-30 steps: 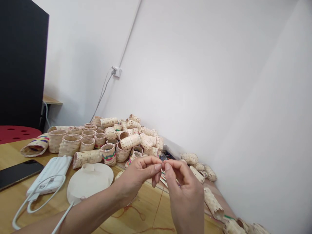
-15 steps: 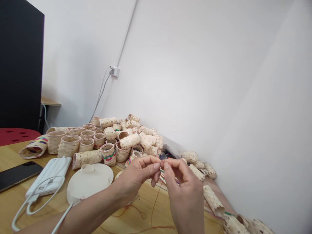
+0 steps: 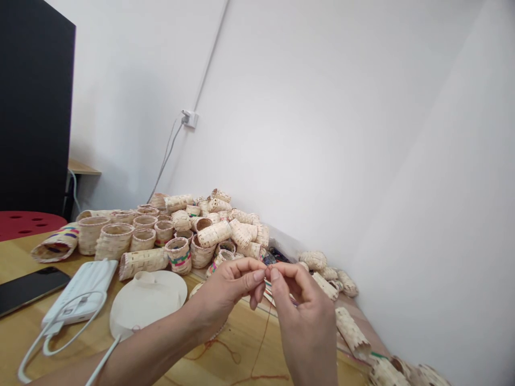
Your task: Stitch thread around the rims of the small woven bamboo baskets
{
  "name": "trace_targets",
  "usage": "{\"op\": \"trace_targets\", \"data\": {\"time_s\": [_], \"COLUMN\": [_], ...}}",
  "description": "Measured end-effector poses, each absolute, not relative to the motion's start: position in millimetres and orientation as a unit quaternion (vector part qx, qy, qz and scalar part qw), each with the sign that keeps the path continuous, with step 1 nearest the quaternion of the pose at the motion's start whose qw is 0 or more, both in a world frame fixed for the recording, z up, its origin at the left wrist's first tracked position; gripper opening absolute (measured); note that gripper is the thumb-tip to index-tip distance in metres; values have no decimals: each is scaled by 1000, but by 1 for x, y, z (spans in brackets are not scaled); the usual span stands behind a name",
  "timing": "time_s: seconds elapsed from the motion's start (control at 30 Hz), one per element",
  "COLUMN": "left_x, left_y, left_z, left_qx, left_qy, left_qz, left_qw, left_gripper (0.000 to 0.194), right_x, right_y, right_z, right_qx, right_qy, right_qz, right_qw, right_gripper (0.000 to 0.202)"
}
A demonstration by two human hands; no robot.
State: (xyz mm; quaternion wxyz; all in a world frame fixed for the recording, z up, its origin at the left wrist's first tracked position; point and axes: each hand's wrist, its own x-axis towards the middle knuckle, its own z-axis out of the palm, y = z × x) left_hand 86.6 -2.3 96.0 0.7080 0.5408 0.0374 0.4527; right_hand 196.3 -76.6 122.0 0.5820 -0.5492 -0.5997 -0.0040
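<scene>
Thumb and forefinger of my left hand are pinched together, tip to tip with the pinched fingers of my right hand. An orange-red thread hangs from between the fingertips down to the table, where more of it lies in loose loops. The thread's end inside the pinch is too small to make out. Behind my hands lies a heap of small woven baskets, some upright, some on their sides. A woven basket with coloured bands stands near the front of the heap.
On the wooden table at left are a phone, a white power bank with a cable, and a round white roll. More woven baskets lie at right, by the white wall. A red stool stands at far left.
The hanging thread has shifted slightly to the right, and the part on the table has moved a little. Both hands keep nearly the same pinched pose.
</scene>
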Motion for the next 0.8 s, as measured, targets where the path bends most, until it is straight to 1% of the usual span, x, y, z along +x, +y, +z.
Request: {"op": "trace_targets", "data": {"time_s": [0.8], "left_x": [88], "left_y": [0], "left_z": [93], "left_qx": [552], "left_qy": [35], "left_qz": [460], "left_qw": [694], "left_gripper": [21], "right_x": [197], "right_y": [-74], "right_z": [120], "right_qx": [-550], "right_qy": [-595], "right_qz": [10], "right_qw": [586], "right_gripper": [18]}}
